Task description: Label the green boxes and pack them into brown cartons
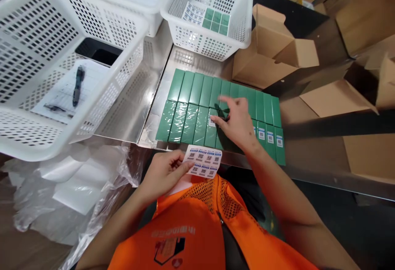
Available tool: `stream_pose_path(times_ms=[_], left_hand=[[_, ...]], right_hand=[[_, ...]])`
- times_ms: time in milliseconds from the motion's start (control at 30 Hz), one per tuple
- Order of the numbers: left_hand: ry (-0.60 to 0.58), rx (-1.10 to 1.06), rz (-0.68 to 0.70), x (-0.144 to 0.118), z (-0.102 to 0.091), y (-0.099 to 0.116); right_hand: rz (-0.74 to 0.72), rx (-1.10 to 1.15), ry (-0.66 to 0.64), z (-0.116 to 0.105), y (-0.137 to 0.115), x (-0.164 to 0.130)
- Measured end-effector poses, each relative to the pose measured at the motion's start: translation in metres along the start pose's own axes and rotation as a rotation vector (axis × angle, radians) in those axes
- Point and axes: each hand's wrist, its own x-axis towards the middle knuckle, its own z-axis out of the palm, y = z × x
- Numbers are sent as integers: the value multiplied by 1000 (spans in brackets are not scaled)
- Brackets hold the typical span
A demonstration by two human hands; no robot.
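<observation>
Between the thumb and fingers of my left hand [168,171] is a sheet of labels [203,161] printed with square codes, held in front of the near edge of the metal table. My right hand [236,122] is over two rows of shiny green boxes [193,124]. Its thumb tip meets a small white label [212,121] on a box in the near row; whether that label is fully stuck down I cannot tell. The index finger is stretched out, apart from the thumb and slightly blurred. Several near-row boxes at the right bear labels [270,137]. My right hand hides some boxes between.
A white basket [210,43] behind the boxes contains green boxes and label sheets. Another basket [129,76] at left holds papers, a pen [78,85] and a black tray. Open cardboard cartons [265,62] stand at right. Clear plastic with white paper [77,183] hangs at lower left.
</observation>
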Motion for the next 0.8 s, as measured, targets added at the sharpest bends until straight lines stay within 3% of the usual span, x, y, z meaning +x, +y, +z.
stream_pose_path(times_ms=[67, 133, 233, 300, 333, 533, 733, 800], left_hand=[[39, -9, -7, 0, 0, 0], [87, -44, -22, 0, -1, 0], [146, -102, -56, 0, -3, -2], [162, -115, -79, 0, -4, -3], [162, -114, -88, 0, -5, -4], [148, -90, -89, 2, -6, -2], [195, -72, -84, -1, -13, -2], [207, -81, -91, -2, -17, -4]], right_hand=[[22, 41, 104, -1, 2, -6], [-4, 166, 100, -5, 2, -14], [-101, 510, -214, -13, -1, -32], [-108, 704, -444, -16, -4, -45], [-88, 763, -496, -16, -6, -51], [16, 775, -395, -7, -11, -61], [-304, 660, -234, -25, -20, -54], [-325, 685, -147, -30, -20, -41]])
